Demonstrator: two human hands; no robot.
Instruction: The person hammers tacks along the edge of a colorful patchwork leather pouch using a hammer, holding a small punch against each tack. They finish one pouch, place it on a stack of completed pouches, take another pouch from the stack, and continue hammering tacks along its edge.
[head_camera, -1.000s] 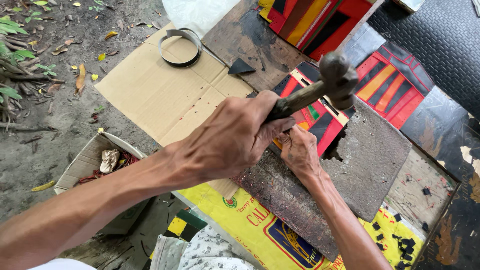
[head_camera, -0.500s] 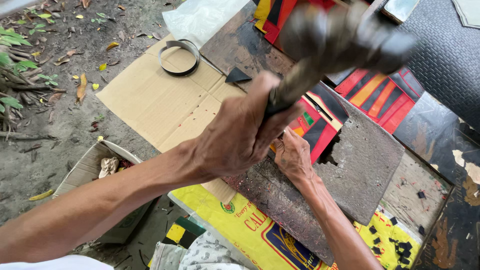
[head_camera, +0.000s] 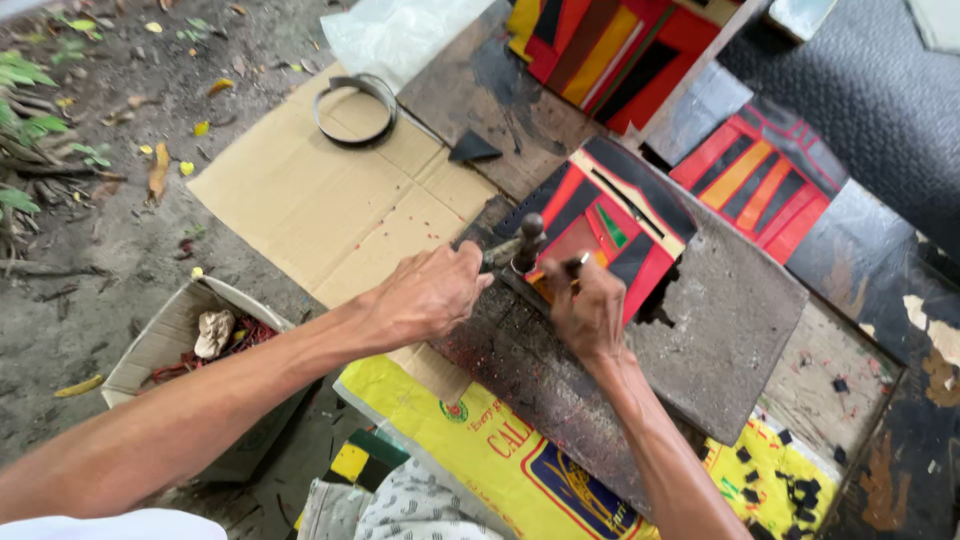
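Two hands (head_camera: 510, 300), hammer (head_camera: 522, 243), cardboard (head_camera: 330, 200), metal ring (head_camera: 355, 108)

Red, black, orange and green striped panel (head_camera: 610, 225) at frame centre; grey, speckled slab (head_camera: 720, 340) beneath it; tan cardboard (head_camera: 320, 210) at upper left; yellow sack (head_camera: 500, 465) with blue patch below.

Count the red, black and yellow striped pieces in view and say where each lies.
3: one under the hammer at centre, one at the top edge, one right of centre. More may lie hidden.
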